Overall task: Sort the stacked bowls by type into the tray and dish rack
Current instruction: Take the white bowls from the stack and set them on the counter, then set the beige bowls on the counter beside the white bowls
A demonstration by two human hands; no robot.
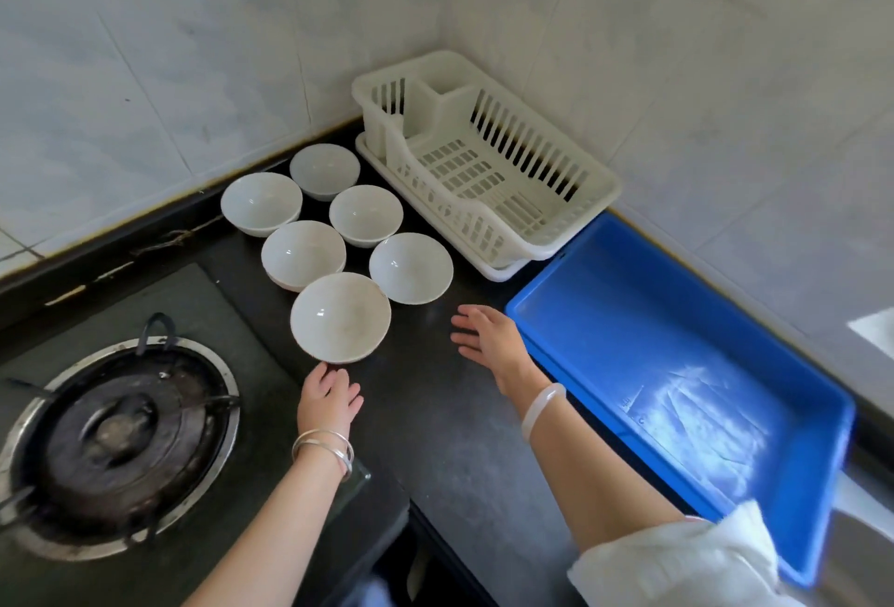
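Six white bowls, or small stacks of them, stand in a cluster on the dark counter (450,413), between the gas burner (116,442) and the dish rack (484,171). At least the middle-left one (303,252) shows a second rim beneath it, so it is a stack; the others I cannot tell. The rack sits in the corner against the tiled wall, and the blue tray (677,364) lies just beside it, nearer the person. Both hold nothing that I can see.

The left hand (329,398) reaches toward the nearest bowl (340,317), fingers loosely curled and just touching or almost touching its near rim, not yet closed round it. The right hand (488,335) hovers flat over the counter between the bowls and the tray, fingers spread and slack, gripping nothing.

To my eye the sorting has barely begun: this is the reach for a first bowl. All the bowls look much alike from here, so which kind goes where I cannot judge. The next move calls for a firm pinch on the nearest rim, likely steadied by the right hand, and a straight lift so the neighbouring bowl (411,267) is not knocked. Glazed ware is slippery, and any bowl nested below might lift with it.
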